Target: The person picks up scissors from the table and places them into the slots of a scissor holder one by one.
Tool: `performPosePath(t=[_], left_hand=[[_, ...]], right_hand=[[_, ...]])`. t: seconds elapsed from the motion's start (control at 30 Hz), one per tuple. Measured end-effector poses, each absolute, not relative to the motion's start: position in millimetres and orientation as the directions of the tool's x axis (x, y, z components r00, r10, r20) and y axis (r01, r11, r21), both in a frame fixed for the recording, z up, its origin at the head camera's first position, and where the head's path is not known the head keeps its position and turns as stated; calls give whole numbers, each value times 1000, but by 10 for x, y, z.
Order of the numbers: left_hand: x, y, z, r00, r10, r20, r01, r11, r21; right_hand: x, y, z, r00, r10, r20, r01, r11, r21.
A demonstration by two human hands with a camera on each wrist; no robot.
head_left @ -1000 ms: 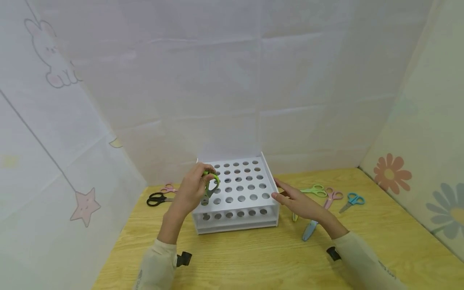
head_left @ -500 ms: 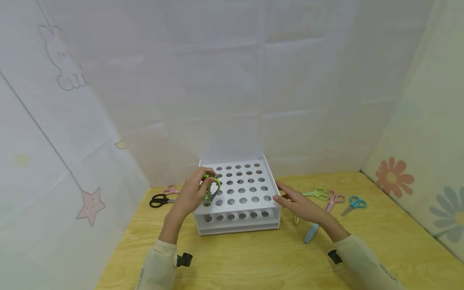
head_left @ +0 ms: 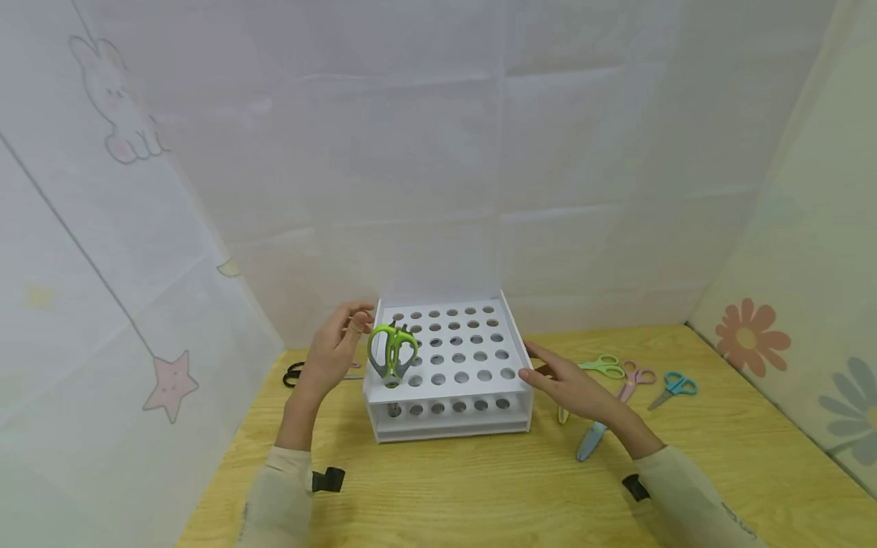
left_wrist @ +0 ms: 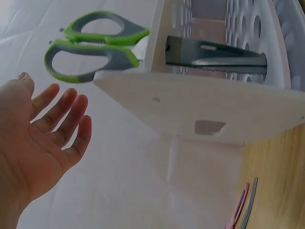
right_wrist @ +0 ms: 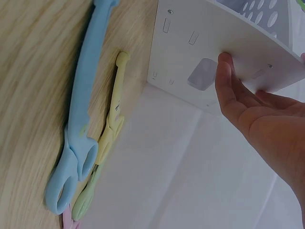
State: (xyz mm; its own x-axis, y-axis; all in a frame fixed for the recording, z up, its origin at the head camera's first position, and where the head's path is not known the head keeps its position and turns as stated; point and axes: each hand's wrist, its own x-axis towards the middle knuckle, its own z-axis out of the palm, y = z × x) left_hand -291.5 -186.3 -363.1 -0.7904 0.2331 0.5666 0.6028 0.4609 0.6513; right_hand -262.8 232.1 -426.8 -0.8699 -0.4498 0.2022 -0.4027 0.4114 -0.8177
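Note:
Green-and-grey scissors stand handles-up in the front left hole of a white rack with rows of round holes. Their blades show below the top tier in the left wrist view. My left hand is beside the rack's left side, fingers spread and holding nothing, a short way from the handles. On the other side, my right hand rests against the rack's right wall, its fingertips touching the outer panel near an oblong cutout.
Right of the rack lie blue-covered scissors, yellow-covered scissors, light green scissors, pink-handled scissors and blue-handled scissors. Black-handled scissors lie at the left, partly behind my left hand. White sheets enclose the wooden table.
My left hand has let go of the green-and-grey scissors and moved left, away from the handles. The scissors stay upright in their hole. My right hand keeps its place on the rack.

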Motion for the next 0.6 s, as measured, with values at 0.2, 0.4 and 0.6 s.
performPosePath(t=[0.2, 0.4, 0.6], left_hand=[[-3088, -2212, -3814, -829, 138, 542, 535, 477, 698], [-3284, -2504, -4059, -891, 119, 438, 429, 533, 729], [-3506, -2837, -4295, -930, 128, 344, 338, 664, 667]], right_hand=[[-2649, 2312, -4299, -870, -447, 209, -406, 408, -818], [-2619, 2320, -4295, -872, -440, 214, -410, 419, -810], [-2635, 2336, -4288, -870, -444, 212, -409, 413, -814]])
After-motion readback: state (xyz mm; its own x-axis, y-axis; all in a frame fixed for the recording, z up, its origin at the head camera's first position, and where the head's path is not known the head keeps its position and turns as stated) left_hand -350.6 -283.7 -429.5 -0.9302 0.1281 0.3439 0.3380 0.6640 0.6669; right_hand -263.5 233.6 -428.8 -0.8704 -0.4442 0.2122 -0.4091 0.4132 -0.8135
